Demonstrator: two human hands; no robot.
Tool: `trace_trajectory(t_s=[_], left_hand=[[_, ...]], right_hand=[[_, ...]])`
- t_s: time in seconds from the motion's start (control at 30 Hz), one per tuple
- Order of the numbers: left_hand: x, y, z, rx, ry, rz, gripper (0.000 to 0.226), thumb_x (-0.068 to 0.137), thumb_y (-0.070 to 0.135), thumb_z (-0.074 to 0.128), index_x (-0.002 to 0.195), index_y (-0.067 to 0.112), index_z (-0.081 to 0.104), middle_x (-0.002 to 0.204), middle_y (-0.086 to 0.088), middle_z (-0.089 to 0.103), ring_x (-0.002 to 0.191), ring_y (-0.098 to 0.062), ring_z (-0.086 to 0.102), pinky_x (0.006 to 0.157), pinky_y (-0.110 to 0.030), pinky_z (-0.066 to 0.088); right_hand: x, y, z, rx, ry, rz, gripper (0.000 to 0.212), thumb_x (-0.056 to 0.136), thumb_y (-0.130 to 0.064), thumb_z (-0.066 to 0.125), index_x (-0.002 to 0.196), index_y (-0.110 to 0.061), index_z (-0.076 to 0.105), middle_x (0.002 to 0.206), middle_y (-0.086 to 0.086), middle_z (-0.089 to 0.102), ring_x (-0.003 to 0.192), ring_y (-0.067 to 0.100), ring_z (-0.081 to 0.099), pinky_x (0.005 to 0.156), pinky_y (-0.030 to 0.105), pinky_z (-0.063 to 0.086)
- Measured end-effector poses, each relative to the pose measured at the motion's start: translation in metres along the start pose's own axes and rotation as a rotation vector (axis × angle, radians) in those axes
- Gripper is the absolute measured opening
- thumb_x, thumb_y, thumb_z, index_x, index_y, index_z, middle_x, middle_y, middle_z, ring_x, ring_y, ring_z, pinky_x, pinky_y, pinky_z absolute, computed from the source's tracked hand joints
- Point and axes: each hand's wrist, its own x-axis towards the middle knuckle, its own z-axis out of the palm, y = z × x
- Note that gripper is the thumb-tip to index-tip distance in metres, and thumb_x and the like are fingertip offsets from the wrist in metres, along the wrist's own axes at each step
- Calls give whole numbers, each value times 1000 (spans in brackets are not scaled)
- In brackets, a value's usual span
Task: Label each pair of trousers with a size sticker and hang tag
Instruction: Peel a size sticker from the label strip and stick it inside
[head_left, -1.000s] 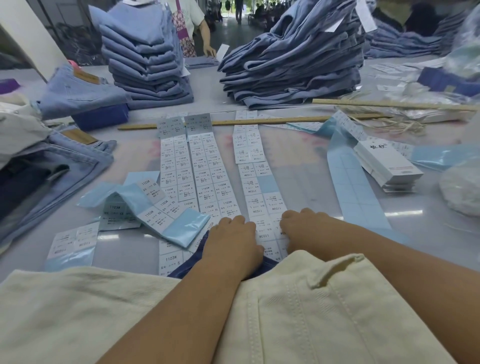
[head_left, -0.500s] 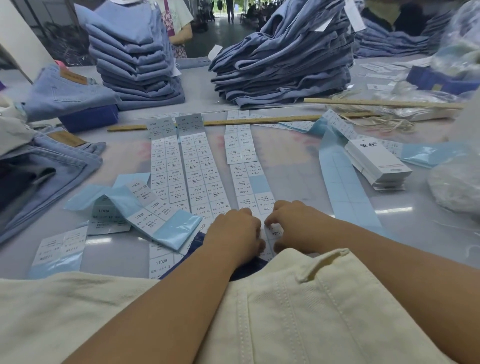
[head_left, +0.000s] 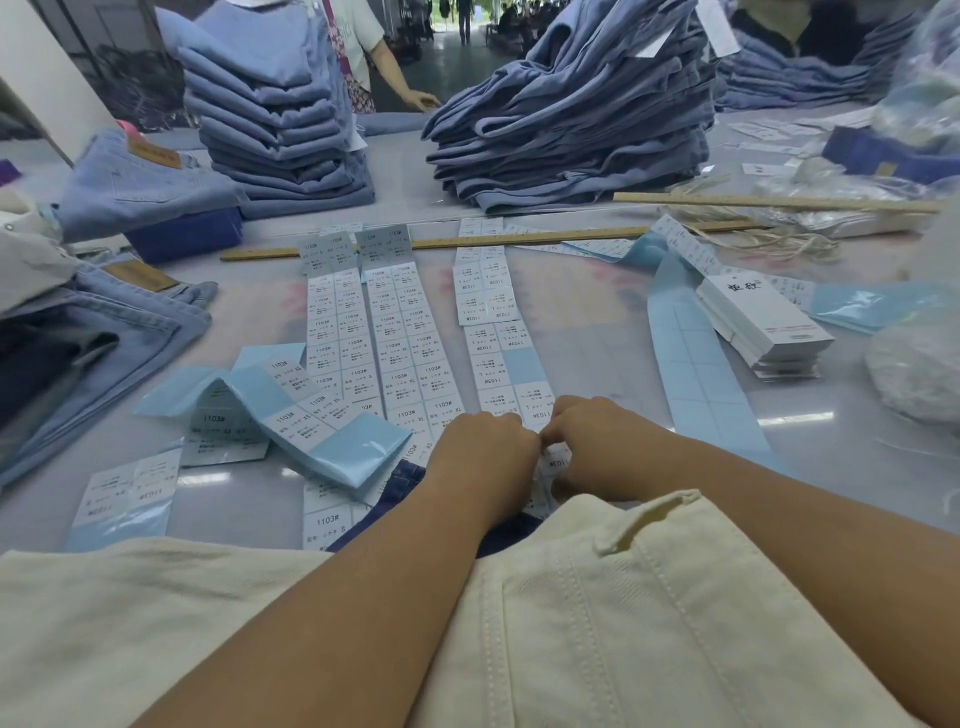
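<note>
Fingers curled under and knuckles up, a person's left hand (head_left: 480, 457) and right hand (head_left: 597, 447) meet fingertip to fingertip over the near end of a strip of white size stickers (head_left: 511, 374) on the desk (head_left: 597, 332); the fingertips are hidden beneath the knuckles, so whether they pinch a sticker cannot be told. Both forearms reach out across a pair of cream trousers (head_left: 597, 623) that fills the near edge of the view, one belt loop (head_left: 644, 519) standing up just beside the right wrist, and a sliver of dark navy fabric (head_left: 405, 480) shows under the left wrist. Left of the hands, two more sticker strips (head_left: 374, 338) run away across the desk, printed 1103# with sizes S and XL, and a loose, partly peeled strip on pale blue backing (head_left: 291, 415) arches beside them. To the right lie an emptied blue backing strip (head_left: 691, 353) and, beyond it, a stack of white hang tags (head_left: 763, 325). A wooden ruler (head_left: 493, 241) crosses the far ends of the strips. Behind it rise two piles of folded blue trousers (head_left: 280, 114) (head_left: 571, 124), with light denim trousers (head_left: 104, 332) at the left edge and another person's hand (head_left: 418, 98) at the desk's far side.
</note>
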Motion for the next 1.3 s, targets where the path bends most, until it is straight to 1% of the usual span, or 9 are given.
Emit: trace_trajectory(t_s=[0.13,0.27,0.37,0.43,0.6,0.8,0.9,1.03,1.3], left_hand=[[2,-1,6,-71,63,-62,29,96,41,47,102,17,62,99,-4,59,77,-23,46,66,-35,32],[3,-4,12,-233,56,-127,33,94,50,48,102,20,59,103,-2,54,95,-23,51,76,-35,36],[0,-3,12,-363,-12,-177,25,93,47,46,85,22,46,92,2,55,83,-21,51,73,-34,38],[-1,-2,11,-420,-69,-197,22,92,43,45,83,23,44,87,2,53,77,-21,49,70,-34,37],[-1,-2,8,-423,-111,-195,21,94,38,44,78,25,42,84,2,47,75,-21,48,71,-35,38],[0,-1,10,-320,-108,-164,20,99,35,35,86,21,38,86,1,44,75,-22,43,75,-37,32],[0,-2,11,-281,-111,-150,18,100,32,32,87,20,35,94,-4,51,77,-23,42,80,-39,32],[-1,-2,11,-366,-110,-180,26,95,45,41,83,22,41,87,1,48,76,-21,44,76,-38,35],[1,0,13,-373,-97,-211,23,97,42,38,89,22,42,100,-3,59,77,-23,45,77,-38,35]], right_hand=[[1,1,0,10,0,-7,32,82,-26,71,114,-30,68,107,-4,47,104,21,51,89,38,49],[2,3,1,6,1,-14,32,82,-27,71,114,-32,68,103,-6,43,104,20,50,88,36,48],[3,4,2,4,10,-13,34,82,-27,70,115,-33,67,103,-6,44,104,19,49,86,35,48],[4,5,4,16,15,-9,34,81,-27,71,114,-33,68,103,-6,44,104,19,49,87,36,48],[6,4,5,24,24,-6,34,79,-27,72,112,-33,69,100,-7,42,100,18,48,83,34,46],[5,4,4,20,18,-7,38,79,-24,72,115,-32,68,104,-6,44,105,19,48,85,33,46],[4,4,3,9,11,-6,38,79,-23,71,116,-32,68,112,-4,48,107,21,49,89,35,47],[3,3,3,24,15,-3,34,81,-26,69,115,-32,68,106,-6,46,105,19,49,91,39,49],[3,2,2,-10,2,-3,36,80,-23,70,115,-33,68,109,-5,47,105,20,50,91,39,49]])
